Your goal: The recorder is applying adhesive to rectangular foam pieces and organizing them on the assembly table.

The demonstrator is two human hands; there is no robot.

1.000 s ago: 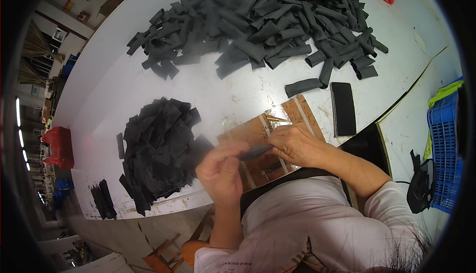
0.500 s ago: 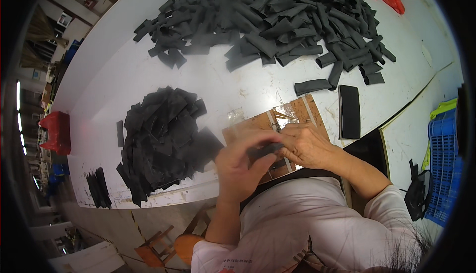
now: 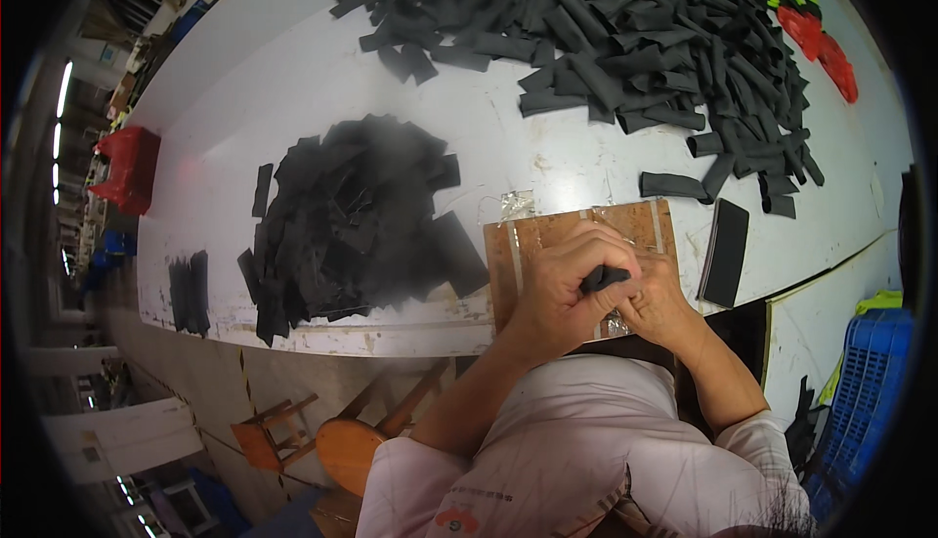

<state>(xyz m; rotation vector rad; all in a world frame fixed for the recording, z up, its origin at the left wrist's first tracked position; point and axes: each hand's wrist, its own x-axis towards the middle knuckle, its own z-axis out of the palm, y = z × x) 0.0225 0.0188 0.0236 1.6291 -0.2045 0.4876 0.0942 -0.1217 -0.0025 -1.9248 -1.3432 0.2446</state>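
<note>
My left hand [image 3: 562,294] is closed around a small black fabric piece [image 3: 606,279], whose rolled end shows between thumb and fingers. Pressed against it, my right hand [image 3: 662,303] has its fingers curled in at the same piece; its fingertips are partly hidden. Both hands are over a brown board [image 3: 505,269] with strips of clear tape, at the table's near edge. To the left lies a heap of flat black fabric pieces [image 3: 342,225], one of them [image 3: 457,255] sticking out toward the board.
A large pile of dark grey fabric tubes [image 3: 606,40] covers the far side of the white table [image 3: 469,147]. A black phone [image 3: 724,253] lies right of the board. Red plastic bags [image 3: 821,49], a red bin [image 3: 127,169], a blue crate [image 3: 865,382] and a wooden stool [image 3: 352,450] stand around.
My hands have come closer together, with the left now wrapped more tightly around the fabric piece. The whole view has shifted, so the table's things appear in other places.
</note>
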